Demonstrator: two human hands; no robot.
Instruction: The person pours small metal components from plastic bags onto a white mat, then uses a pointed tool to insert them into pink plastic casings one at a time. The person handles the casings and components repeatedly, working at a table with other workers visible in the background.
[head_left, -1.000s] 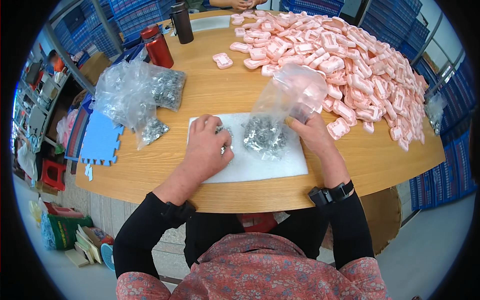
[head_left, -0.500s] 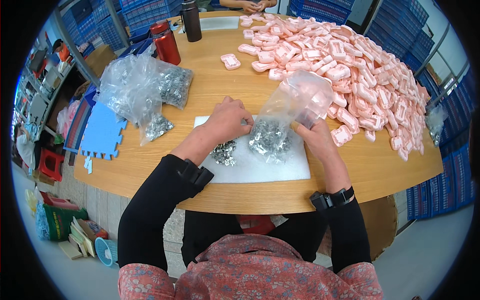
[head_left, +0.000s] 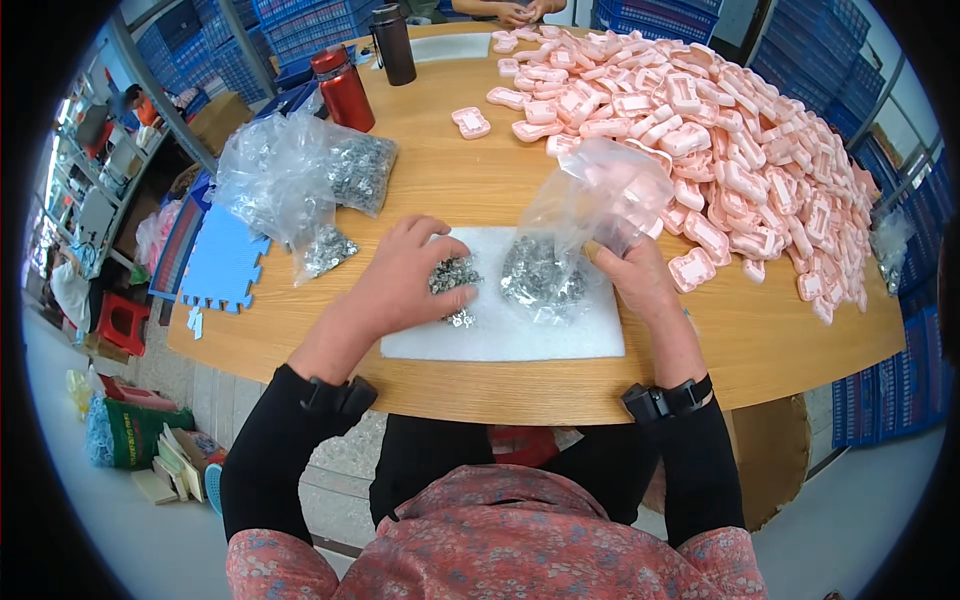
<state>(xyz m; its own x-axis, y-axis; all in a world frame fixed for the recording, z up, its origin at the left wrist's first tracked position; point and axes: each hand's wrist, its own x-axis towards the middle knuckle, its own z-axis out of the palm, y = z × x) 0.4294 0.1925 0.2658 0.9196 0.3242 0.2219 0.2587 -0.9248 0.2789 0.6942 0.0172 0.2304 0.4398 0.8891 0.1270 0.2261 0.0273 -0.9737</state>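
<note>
Setting: stacked blue crates (head_left: 655,22) at the back; a wide wood-grained table (head_left: 440,190); another person's hands (head_left: 518,14) at its far edge.

Work area: one white sheet (head_left: 450,345), apparently foam, at the near edge. On it we list one clear bag (head_left: 545,280), right of centre, and one heap of loose metal pieces (head_left: 456,272), left of it and apart.

Grip: our right hand (head_left: 640,275) pinches the bag's film at its right side, thumb in front, fingers mostly hidden behind. Our left hand (head_left: 400,280) curves around the loose heap, thumb and fingers parted; whether any piece is caught beneath, we cannot tell.

Handling: we judge the bag weighty at its filled bottom, limp and slippery above, best taken by gathered film with a palm under the load. The pieces we judge stiff, light singly, apt to slide and scatter; better scooped than picked.

Appearance: bag transparent, creased, its slack upper part leaning toward the pink plastic parts (head_left: 690,95) piled behind. Pieces small, silvery grey, glinting, irregularly heaped; individual shapes too small for us to tell.
</note>
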